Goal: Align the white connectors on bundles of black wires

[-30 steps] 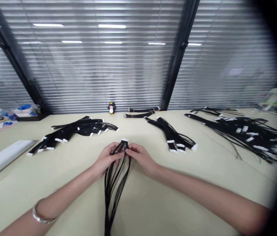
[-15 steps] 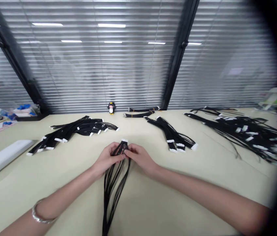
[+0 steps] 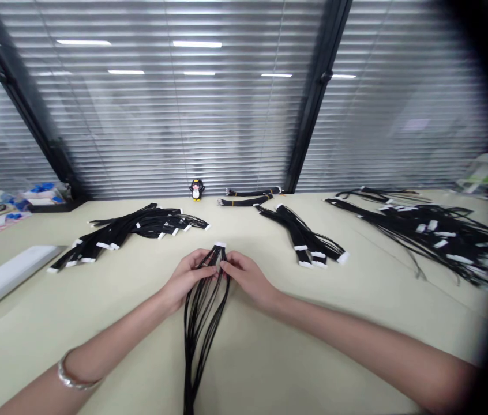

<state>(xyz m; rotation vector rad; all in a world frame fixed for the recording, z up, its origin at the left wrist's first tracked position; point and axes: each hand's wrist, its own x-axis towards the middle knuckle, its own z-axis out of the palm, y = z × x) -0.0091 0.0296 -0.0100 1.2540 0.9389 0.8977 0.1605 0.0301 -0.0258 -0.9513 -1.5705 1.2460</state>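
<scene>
Between my hands is a black wire harness (image 3: 201, 323) with a white connector (image 3: 220, 245) at its far end. Its loose strands fan out just below the connector and run down toward the front edge of the picture. My left hand (image 3: 190, 276) pinches the strands on the left side, thumb on top. On the right side, my right hand (image 3: 241, 274) grips strands between thumb and fingers, close under the connector. The fingers beneath the wires are partly hidden.
Black harness piles with white connectors lie at left (image 3: 114, 233), right of centre (image 3: 300, 233) and far right (image 3: 434, 230). Tied wire bundles (image 3: 246, 201) and a penguin figure (image 3: 196, 189) stand by the blinds. A white oblong device (image 3: 14, 276) lies left.
My left thumb has shifted slightly left and up, and the strands under the connector are spread a little wider. My right hand stays nearly in place.
</scene>
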